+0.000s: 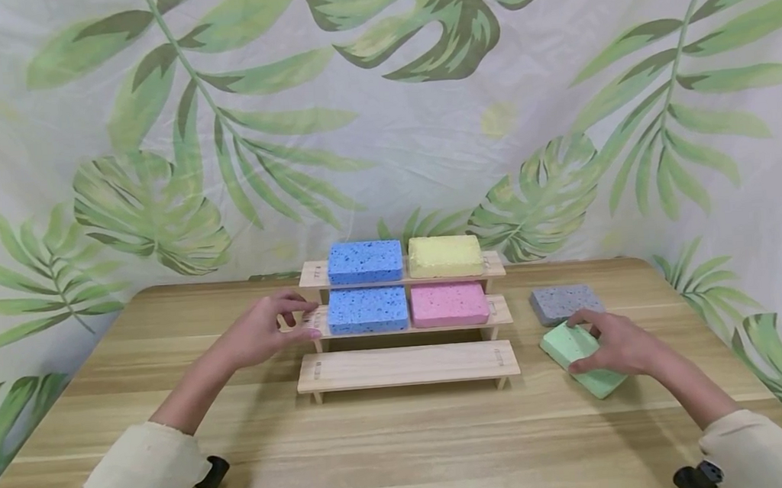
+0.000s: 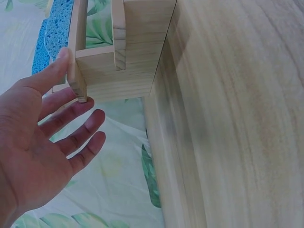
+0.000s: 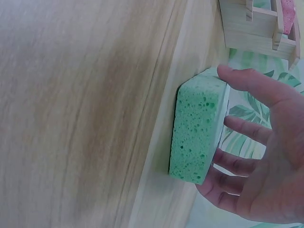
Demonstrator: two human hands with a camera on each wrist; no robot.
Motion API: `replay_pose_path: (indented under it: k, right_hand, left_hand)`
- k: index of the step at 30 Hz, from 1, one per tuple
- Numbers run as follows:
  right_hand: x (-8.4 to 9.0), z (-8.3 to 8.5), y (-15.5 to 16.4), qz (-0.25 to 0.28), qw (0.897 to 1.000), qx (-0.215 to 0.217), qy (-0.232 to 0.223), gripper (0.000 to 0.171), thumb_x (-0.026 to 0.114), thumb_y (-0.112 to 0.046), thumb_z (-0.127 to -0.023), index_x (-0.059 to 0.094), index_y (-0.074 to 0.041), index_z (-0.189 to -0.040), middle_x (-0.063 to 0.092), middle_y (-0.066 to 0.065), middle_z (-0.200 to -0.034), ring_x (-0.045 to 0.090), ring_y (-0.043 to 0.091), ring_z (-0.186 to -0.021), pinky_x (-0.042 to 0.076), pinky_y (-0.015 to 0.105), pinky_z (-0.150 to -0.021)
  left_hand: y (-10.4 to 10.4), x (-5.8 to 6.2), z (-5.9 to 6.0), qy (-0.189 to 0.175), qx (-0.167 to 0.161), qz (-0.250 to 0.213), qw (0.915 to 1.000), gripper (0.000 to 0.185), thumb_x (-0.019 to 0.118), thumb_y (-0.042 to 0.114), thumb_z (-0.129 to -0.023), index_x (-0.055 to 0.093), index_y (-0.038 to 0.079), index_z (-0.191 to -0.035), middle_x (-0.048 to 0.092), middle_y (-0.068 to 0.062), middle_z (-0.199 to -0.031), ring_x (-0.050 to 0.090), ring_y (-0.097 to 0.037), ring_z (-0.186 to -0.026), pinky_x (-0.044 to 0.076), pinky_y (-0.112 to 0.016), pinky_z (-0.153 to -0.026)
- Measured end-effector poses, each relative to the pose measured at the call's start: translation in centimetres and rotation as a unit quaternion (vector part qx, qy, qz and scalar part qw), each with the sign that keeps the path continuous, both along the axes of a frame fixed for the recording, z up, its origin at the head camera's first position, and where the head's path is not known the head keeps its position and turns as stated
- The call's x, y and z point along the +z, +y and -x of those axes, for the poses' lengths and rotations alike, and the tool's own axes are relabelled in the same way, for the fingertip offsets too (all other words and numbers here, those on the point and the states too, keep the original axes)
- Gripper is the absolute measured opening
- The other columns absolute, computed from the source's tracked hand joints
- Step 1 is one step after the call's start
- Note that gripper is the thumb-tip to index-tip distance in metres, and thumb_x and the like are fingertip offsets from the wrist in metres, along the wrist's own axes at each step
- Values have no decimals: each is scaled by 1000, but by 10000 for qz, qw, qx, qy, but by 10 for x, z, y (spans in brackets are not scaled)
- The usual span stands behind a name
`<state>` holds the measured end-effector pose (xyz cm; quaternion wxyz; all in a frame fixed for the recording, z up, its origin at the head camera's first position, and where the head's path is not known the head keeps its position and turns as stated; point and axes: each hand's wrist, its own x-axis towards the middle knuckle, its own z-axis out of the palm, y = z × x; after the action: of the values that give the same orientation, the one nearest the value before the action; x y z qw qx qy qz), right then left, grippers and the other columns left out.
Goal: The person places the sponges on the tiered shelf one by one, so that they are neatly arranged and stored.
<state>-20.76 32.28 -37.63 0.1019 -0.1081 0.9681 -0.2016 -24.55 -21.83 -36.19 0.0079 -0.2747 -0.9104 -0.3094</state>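
Two hands are at work on the wooden table (image 1: 406, 442). A three-step wooden rack (image 1: 407, 365) is stood near the table's back edge, about midway along it. Four sponges are already shelved: a blue sponge (image 1: 365, 261) and a yellow sponge (image 1: 445, 256) on the top step, a second blue sponge (image 1: 367, 310) and a pink sponge (image 1: 448, 304) on the middle step. Nothing is seen on the lowest step.

The left hand (image 1: 260, 335) is laid against the left end of the middle step, fingers straight and relaxed, thumb and fingertips touching the wood; nothing is gripped. In the left wrist view the hand (image 2: 33, 142) is seen spread beside the rack's end post (image 2: 78, 61).

The right hand (image 1: 616, 345) is set on the green sponge (image 1: 582, 359), which lies flat on the table toward the right edge, well apart from the rack. In the right wrist view the thumb and fingers (image 3: 251, 130) are curled round the sponge's (image 3: 197, 135) edges, so it is judged grasped, not yet lifted. A grey sponge (image 1: 564, 303) is left just behind it, toward the back right corner.

Step judged in hand: pick-up of the green sponge while the rack is steadied. Next move is judged to call for a lift clear of the table and a carry leftward to the bare lowest step, kept level.
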Motion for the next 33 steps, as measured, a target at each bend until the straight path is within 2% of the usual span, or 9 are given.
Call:
replay_pose_path:
  k: [9, 17, 23, 26, 33]
  right_hand:
    - [7, -3, -3, 206, 9994, 224, 137, 68, 93, -26, -74, 62, 0, -129, 67, 25, -110, 63, 40, -101, 54, 51, -78]
    - [15, -6, -7, 348, 9983, 429, 169, 66, 93, -25, -73, 63, -1, -127, 65, 18, -109, 65, 34, -95, 54, 46, -79]
    - [23, -9, -10, 600, 9962, 626, -31, 65, 93, -26, -72, 63, -3, -125, 65, 15, -109, 65, 30, -94, 53, 42, -78]
    - [28, -10, -12, 664, 9944, 803, -167, 62, 93, -27, -72, 64, -6, -123, 64, 12, -109, 63, 27, -94, 52, 41, -79]
    - [39, -15, -20, 725, 9881, 1316, -342, 57, 93, -26, -73, 66, -8, -120, 64, 6, -110, 62, 23, -96, 53, 40, -83]
  left_hand:
    - [-2, 2, 0, 26, -96, 183, 9998, 47, 80, 24, -94, 70, -4, -130, 69, -10, -114, 56, -17, -87, 51, -38, -75]
    - [-1, 3, 1, -19, -72, 102, 9999, 46, 81, 22, -92, 70, -4, -128, 70, -10, -114, 58, -18, -86, 48, -31, -69]
    - [-1, 3, 0, 48, -68, 136, 9999, 48, 81, 22, -92, 69, -5, -130, 70, -11, -114, 58, -16, -84, 49, -30, -68]
    - [-2, 3, -1, 136, -144, 164, 9997, 47, 80, 21, -93, 69, -6, -129, 69, -13, -115, 58, -15, -84, 50, -31, -69]
    - [-2, 3, -3, 82, -181, 169, 9997, 48, 78, 21, -95, 66, -7, -133, 67, -14, -118, 57, -16, -86, 49, -30, -67]
